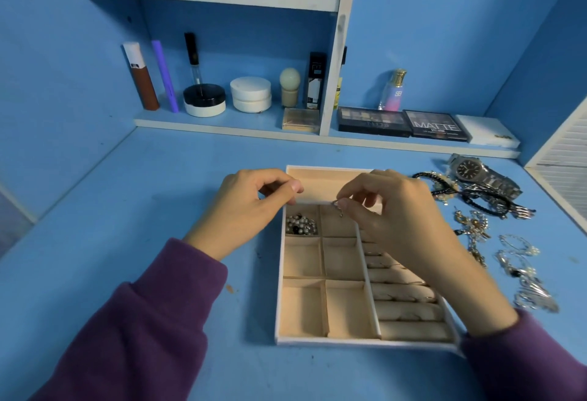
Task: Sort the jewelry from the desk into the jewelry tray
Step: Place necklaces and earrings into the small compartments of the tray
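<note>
Purple knit sleeves (127,321) at the near desk (158,178) edge: sorting at an early stage.
The jewelry tray (279,305), white-rimmed with matte beige lining, square cells and padded ring rolls, sits mid-desk. Only the far-left small cell is filled, with a beaded pearl piece (301,225). The right hand (397,219) pinches a small silver piece (337,206) between thumb and forefinger above the adjacent cell. The left hand (251,206) has curled fingers at the tray's far-left rim, but I cannot tell whether it grips anything. Still to sort, near the desk's right edge: a steel-link watch (473,171) and a tangled heap of chains and bracelets (476,229).
</note>
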Demonstrator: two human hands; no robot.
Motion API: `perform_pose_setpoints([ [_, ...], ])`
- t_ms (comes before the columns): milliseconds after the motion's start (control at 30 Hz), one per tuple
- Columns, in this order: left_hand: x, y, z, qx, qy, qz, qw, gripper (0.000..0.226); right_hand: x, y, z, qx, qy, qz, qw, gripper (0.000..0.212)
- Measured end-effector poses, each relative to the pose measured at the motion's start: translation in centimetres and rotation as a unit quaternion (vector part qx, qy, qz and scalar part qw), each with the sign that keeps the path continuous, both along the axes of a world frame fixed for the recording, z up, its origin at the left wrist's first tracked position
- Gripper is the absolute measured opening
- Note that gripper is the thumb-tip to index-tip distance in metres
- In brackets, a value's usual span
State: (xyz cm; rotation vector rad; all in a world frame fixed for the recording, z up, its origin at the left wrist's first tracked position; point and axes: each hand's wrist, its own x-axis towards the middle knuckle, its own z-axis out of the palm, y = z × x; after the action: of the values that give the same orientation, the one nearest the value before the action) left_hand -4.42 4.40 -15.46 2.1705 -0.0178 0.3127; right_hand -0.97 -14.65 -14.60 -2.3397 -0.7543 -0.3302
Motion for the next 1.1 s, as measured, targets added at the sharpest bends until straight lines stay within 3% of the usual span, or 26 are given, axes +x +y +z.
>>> perform_pose_setpoints([
  [200,-0.1,0.0,0.0,0.001,-0.004,0.005,1.0,0.017,0.1,0.2,-0.4,-0.044,-0.035,-0.003,0.998,0.005],
  [333,0.0,0.0,0.1,0.004,-0.012,0.005,1.0,0.017,-0.2,-0.1,-0.4,-0.101,0.002,0.026,0.995,0.023],
  [433,0.0,0.0,0.1,0.007,-0.015,0.006,1.0,0.016,-0.2,-0.4,-0.4,-0.089,0.005,0.021,0.996,0.036],
  [700,-0.2,-0.8,0.5,0.012,-0.034,-0.005,0.999,0.014,-0.2,-0.6,-0.1,-0.044,0.019,0.0,0.999,0.036],
  [1100,1.4,-10.3,4.7,0.145,-0.008,-0.197,0.969,0.01,0.4,-10.2,0.8,0.025,0.105,-0.082,0.991,0.042],
])
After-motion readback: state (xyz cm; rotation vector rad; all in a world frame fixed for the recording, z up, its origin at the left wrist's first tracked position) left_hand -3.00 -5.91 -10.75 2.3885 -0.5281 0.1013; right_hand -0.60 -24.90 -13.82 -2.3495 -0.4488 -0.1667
